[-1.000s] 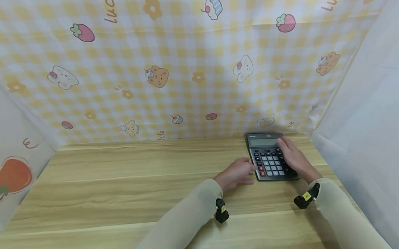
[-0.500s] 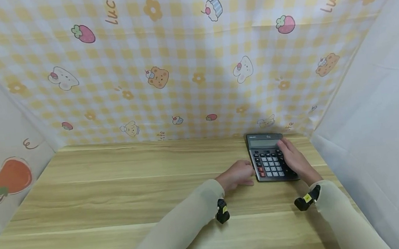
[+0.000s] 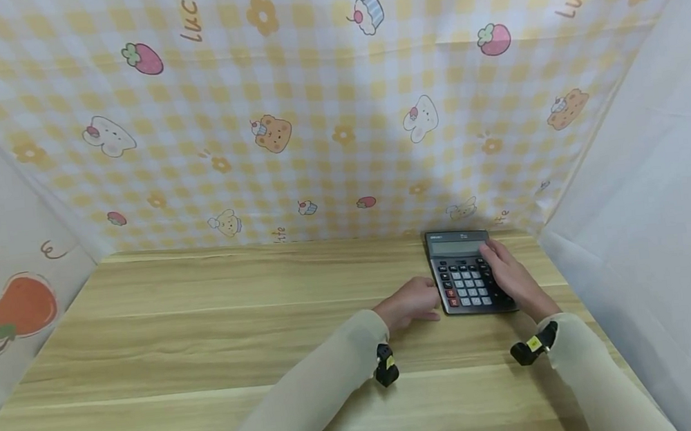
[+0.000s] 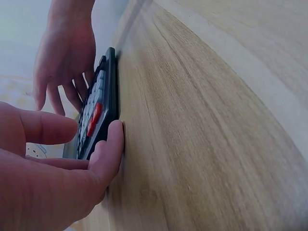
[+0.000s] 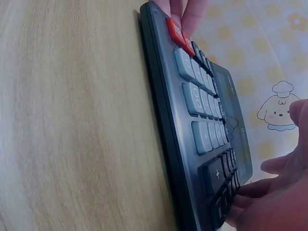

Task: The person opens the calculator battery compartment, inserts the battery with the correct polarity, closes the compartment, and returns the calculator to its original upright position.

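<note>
A dark calculator (image 3: pixel 469 280) with grey and red keys lies face up at the table's back right, beside the cloth. At its left edge the left hand (image 3: pixel 410 303) has curled fingers; in the left wrist view, this hand (image 4: pixel 57 168) holds the near edge, a fingertip low by the wood and the thumb over the key side. The right hand (image 3: pixel 514 279) grips the right edge, its thumb beside the display. Seen from the right wrist, the calculator (image 5: pixel 180 120) rests between both hands, and the right hand's (image 5: pixel 284 192) fingers partly disappear behind its edge.
A wooden table (image 3: pixel 176 343) extends to the left and front. Behind it hangs a yellow checked cloth (image 3: pixel 310 108) with printed figures. White sheets stand at the left (image 3: pixel 7 206) and right (image 3: pixel 651 214).
The left hand's fingers have drawn in from a looser spread and curled at the calculator's left edge. The right hand and the calculator have barely moved.
</note>
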`<state>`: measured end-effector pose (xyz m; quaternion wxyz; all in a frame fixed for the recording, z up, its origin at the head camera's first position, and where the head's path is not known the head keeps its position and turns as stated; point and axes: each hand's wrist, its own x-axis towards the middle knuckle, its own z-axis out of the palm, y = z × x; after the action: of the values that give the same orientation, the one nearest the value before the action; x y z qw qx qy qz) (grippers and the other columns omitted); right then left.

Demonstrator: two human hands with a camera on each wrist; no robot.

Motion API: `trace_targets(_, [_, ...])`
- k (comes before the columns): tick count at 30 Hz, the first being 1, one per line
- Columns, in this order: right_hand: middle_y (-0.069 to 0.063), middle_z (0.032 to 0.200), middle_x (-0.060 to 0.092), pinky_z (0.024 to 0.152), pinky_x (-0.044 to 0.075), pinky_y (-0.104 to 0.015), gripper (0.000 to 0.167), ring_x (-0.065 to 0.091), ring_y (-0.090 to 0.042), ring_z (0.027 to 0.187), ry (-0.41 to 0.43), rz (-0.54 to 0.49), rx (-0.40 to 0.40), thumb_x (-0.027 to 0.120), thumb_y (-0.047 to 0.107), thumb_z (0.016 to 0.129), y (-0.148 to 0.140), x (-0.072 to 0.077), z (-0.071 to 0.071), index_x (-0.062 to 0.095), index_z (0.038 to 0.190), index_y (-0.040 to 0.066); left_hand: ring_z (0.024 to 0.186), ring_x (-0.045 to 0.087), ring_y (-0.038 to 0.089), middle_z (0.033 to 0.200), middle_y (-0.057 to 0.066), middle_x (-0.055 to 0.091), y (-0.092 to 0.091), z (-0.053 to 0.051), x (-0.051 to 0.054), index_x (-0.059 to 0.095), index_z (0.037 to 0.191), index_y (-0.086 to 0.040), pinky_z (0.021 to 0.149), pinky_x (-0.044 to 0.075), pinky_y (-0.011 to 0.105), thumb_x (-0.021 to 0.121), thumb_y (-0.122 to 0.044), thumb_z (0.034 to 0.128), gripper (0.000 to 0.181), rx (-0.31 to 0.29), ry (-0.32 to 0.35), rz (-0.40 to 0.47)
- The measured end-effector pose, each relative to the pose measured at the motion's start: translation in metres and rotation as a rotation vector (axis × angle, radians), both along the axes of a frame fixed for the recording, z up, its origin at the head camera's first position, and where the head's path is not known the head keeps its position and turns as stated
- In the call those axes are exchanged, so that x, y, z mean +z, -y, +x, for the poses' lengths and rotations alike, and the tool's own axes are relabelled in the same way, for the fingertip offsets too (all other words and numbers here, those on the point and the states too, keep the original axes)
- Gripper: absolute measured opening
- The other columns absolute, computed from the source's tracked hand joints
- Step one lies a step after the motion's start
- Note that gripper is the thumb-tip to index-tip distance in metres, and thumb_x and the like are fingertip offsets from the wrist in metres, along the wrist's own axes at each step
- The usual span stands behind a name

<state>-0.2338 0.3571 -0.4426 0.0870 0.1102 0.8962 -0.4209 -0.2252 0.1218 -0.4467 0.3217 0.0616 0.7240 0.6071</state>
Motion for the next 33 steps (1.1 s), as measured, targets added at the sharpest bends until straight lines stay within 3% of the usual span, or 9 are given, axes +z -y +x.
trace_targets(6, [-0.028,0.18,0.001,0.129,0.005,-0.069,0.085,0.003,-0.053,0.164,0.0,-0.04,-0.003,0.024,0.062,0.116,0.001,0.002,0.002,-0.002,0.175,0.006,0.124,0.065,0.025,0.148,0.017,0.063,0.005,0.002,0.005,0.054,0.154,0.009,0.104,0.058,0.04,0.049,0.01,0.0963,0.058,-0.023,-0.012,-0.022])
trace_targets(11, [-0.027,0.18,-0.003,0.129,0.002,-0.068,0.085,-0.001,-0.051,0.165,-0.01,-0.095,-0.003,0.024,0.061,0.117,0.001,0.001,0.004,-0.003,0.175,0.006,0.135,0.064,0.029,0.146,0.014,0.066,0.006,0.003,0.005,0.059,0.152,0.005,0.108,0.056,0.042,0.051,0.007,0.1009,0.052,-0.032,-0.012,-0.047])
trace_targets(18, [-0.026,0.18,-0.006,0.13,-0.001,-0.065,0.083,-0.007,-0.048,0.166,-0.025,-0.15,0.005,0.028,0.056,0.118,0.002,0.0,0.006,-0.005,0.175,0.005,0.13,0.065,0.03,0.144,0.017,0.066,0.008,0.007,0.008,0.059,0.15,0.008,0.108,0.055,0.042,0.053,0.012,0.0936,0.057,-0.026,-0.021,-0.078])
trace_targets(23, [-0.026,0.18,-0.009,0.13,-0.002,-0.063,0.081,-0.01,-0.046,0.166,-0.016,-0.179,0.007,0.027,0.053,0.119,0.004,0.001,0.007,-0.006,0.174,0.003,0.134,0.063,0.032,0.146,0.018,0.063,0.014,0.01,0.011,0.057,0.151,0.009,0.11,0.054,0.045,0.055,0.009,0.0962,0.054,-0.03,-0.025,-0.072])
trace_targets(30, [-0.026,0.18,-0.012,0.13,-0.002,-0.064,0.083,-0.012,-0.047,0.165,0.012,-0.209,0.022,0.025,0.055,0.119,0.007,0.004,0.011,-0.01,0.173,0.003,0.112,0.062,0.023,0.139,0.015,0.066,0.022,0.013,0.012,0.061,0.145,0.011,0.108,0.055,0.043,0.058,0.009,0.094,0.051,-0.049,-0.042,-0.081])
trace_targets(33, [-0.026,0.18,-0.013,0.13,-0.001,-0.064,0.086,-0.012,-0.047,0.165,0.013,-0.211,0.032,0.026,0.059,0.118,0.008,0.004,0.013,-0.01,0.173,0.004,0.12,0.064,0.026,0.144,0.018,0.064,0.025,0.014,0.011,0.058,0.148,0.011,0.108,0.055,0.043,0.059,0.009,0.0944,0.054,-0.055,-0.043,-0.079])
